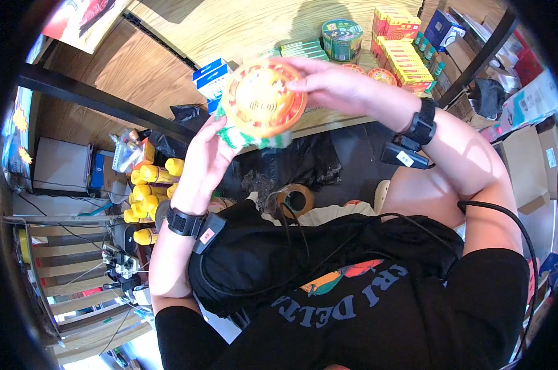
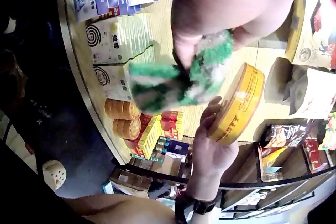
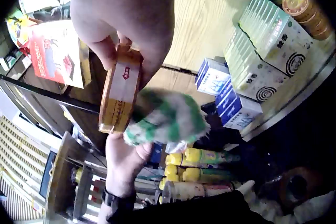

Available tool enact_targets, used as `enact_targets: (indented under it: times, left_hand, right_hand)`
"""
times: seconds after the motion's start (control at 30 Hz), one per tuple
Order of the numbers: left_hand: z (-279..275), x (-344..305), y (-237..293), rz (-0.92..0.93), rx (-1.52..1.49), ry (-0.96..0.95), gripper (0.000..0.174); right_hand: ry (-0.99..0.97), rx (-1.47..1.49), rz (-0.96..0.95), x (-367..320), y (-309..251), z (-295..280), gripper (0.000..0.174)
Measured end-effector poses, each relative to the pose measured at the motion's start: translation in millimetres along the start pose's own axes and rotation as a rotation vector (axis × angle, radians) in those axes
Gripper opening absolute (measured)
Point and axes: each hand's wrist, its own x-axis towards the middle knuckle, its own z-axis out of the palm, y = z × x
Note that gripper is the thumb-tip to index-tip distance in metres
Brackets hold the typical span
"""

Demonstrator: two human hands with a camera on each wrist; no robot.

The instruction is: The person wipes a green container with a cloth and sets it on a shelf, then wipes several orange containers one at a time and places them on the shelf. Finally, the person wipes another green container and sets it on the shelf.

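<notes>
A round, flat orange-and-yellow box (image 1: 263, 102) with a coil picture on its lid is raised before the shelf. My right hand (image 1: 331, 86) grips it by the rim, thumb over the face, and the right wrist view shows its printed side edge-on. A fluffy green-and-white striped cloth (image 2: 207, 71) hangs bunched from my left hand (image 2: 236, 6), which pinches it. In the head view that cloth lies just behind and below the box, partly hidden by it. My left fingers are close to the lower left of the box.
On the wooden shelf (image 1: 229, 18) stand white-green coil boxes (image 3: 273, 35), blue boxes (image 3: 239, 106), several round orange boxes (image 2: 123, 119), red-yellow packets (image 1: 402, 61) and a green tub (image 1: 342, 40). Yellow-capped bottles (image 1: 146, 200) cluster at left. A tape roll (image 1: 300, 198) lies below.
</notes>
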Motion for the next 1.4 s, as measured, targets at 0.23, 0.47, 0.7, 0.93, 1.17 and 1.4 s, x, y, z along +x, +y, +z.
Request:
enact_targets:
  times: [0.23, 0.47, 0.7, 0.93, 1.17, 1.4]
  left_hand:
    - [6.4, 3.9, -1.6, 0.015, -0.114, -0.08, 0.043]
    - [9.6, 2.9, -1.6, 0.017, 0.114, -0.013, 0.04]
    - [18.5, -0.3, -5.8, -0.004, 0.183, -0.077, 0.04]
    - [11.2, -6.8, 1.1, -0.037, 0.19, -0.099, 0.042]
    - [6.2, -7.3, 2.2, -0.076, 0.228, -0.028, 0.045]
    - [10.3, -3.6, 2.4, -0.077, 0.255, -0.018, 0.048]
  right_hand:
    - [0.107, -0.074, 0.191, -0.9, 13.7, -18.2, 0.048]
    - [0.038, 0.044, 0.253, 1.5, 22.9, -34.8, 0.04]
    - [-0.021, -0.339, 0.227, 0.1, 9.4, -30.4, 0.035]
    - [0.698, -0.674, 0.001, -25.7, -46.1, -189.5, 0.035]
    - [1.344, -0.743, 0.183, -115.7, 35.8, -343.9, 0.032]
    - [1.311, -0.933, 0.154, -95.3, 97.4, -384.0, 0.035]
